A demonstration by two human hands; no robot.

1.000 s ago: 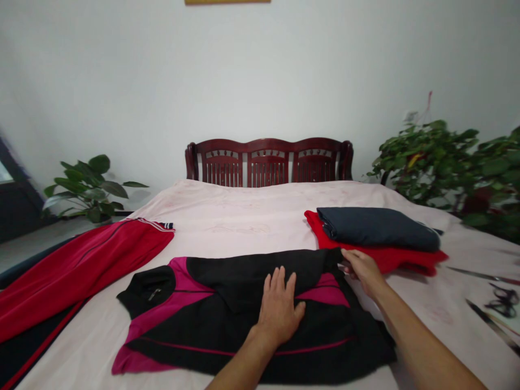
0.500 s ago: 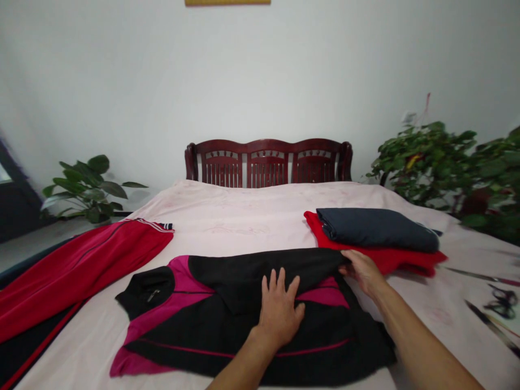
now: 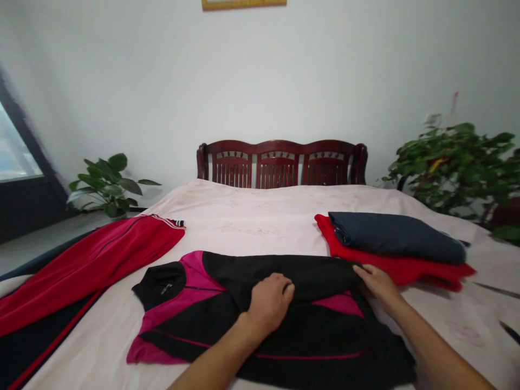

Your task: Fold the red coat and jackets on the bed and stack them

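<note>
A black jacket with magenta panels (image 3: pixel 317 330) lies on the bed, its collar to the left and one sleeve folded lengthwise across the body. My left hand (image 3: pixel 270 300) is closed on that sleeve near the middle, its fingers curled down against the cloth and their tips partly hidden. At the cuff end, my right hand (image 3: pixel 376 281) pinches the sleeve between thumb and fingers. The jacket's other sleeve is not visible.
Right of the jacket, a folded dark blue garment (image 3: pixel 394 235) rests on a red one (image 3: pixel 390 265). Red trousers or a sleeve (image 3: pixel 101 265) and dark clothing (image 3: pixel 40 336) lie at left. Beyond the pink bedsheet (image 3: pixel 252 216) stand a wooden headboard (image 3: pixel 276 162) and leafy plants (image 3: pixel 450 162).
My left hand has gone from spread flat on the sleeve to curled fingers. My right hand keeps its pinch at the cuff. The view has shifted slightly left.
</note>
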